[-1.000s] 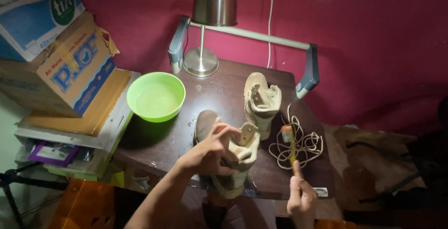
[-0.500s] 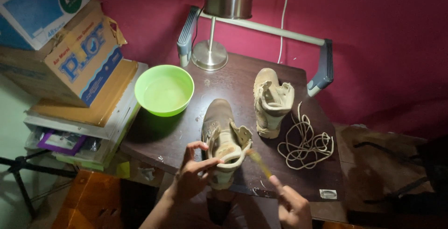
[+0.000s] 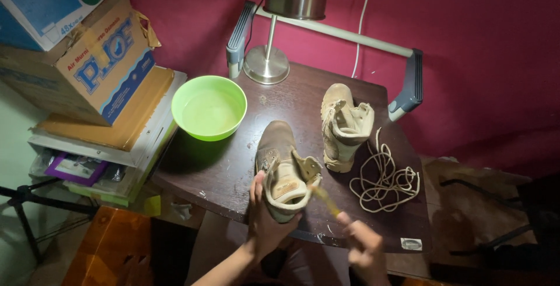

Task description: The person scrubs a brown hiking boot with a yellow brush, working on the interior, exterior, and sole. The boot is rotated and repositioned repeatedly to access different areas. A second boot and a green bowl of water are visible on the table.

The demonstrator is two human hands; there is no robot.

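My left hand grips the heel of a tan boot that lies on the dark wooden table, toe pointing away from me. My right hand holds a thin yellow stick-like tool, blurred, with its tip at the boot's open collar. A second tan boot stands unlaced to the right. Loose beige laces are coiled beside it on the table.
A green bowl of liquid sits at the table's left. A metal desk lamp stands at the back, with a grey-ended rail behind. Cardboard boxes and stacked trays are piled on the left. A magenta wall is behind.
The view has shifted slightly. My left hand has slid down to the boot's heel, and my right hand has brought the yellow tool up to the boot's collar.
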